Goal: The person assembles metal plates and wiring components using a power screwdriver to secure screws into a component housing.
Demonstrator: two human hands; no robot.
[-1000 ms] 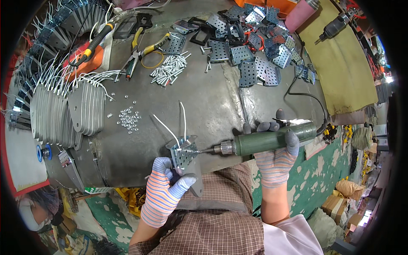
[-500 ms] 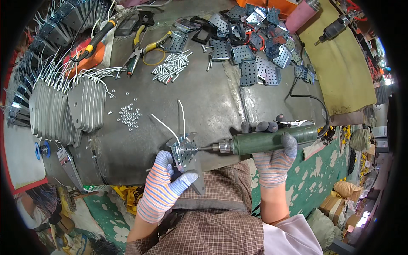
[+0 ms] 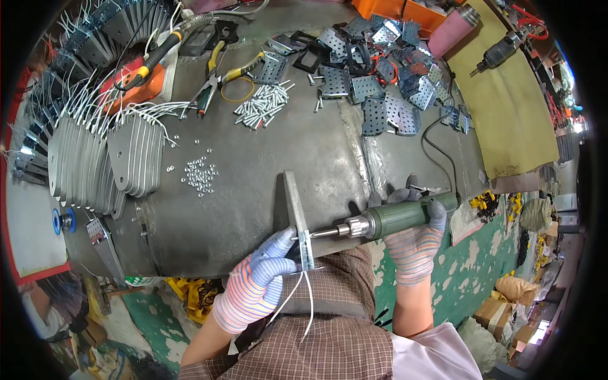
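In my left hand (image 3: 256, 282), gloved in striped knit with grey fingertips, I grip a flat grey metal plate (image 3: 293, 199) with a perforated bracket (image 3: 306, 250) on it. The plate stands nearly edge-on, its long end pointing away from me, and two white wires (image 3: 308, 304) hang toward my lap. My right hand (image 3: 415, 247), gloved alike, is wrapped round a green electric screwdriver (image 3: 405, 217) from below. Its bit points left and reaches the bracket's right side; whether it sits in a screw I cannot tell.
Loose screws (image 3: 263, 104) and small nuts (image 3: 199, 176) lie in piles on the metal bench (image 3: 247, 158). Perforated brackets (image 3: 399, 114) are heaped at the back right, near a pink flask (image 3: 453, 31). Wired plates (image 3: 136, 155) stand stacked at left, with pliers (image 3: 221, 76) and a soldering iron (image 3: 152, 57) behind.
My left hand has turned the plate and bracket over, so the wires now point toward me instead of away. The screwdriver has tilted slightly and its bit meets the bracket at a new spot.
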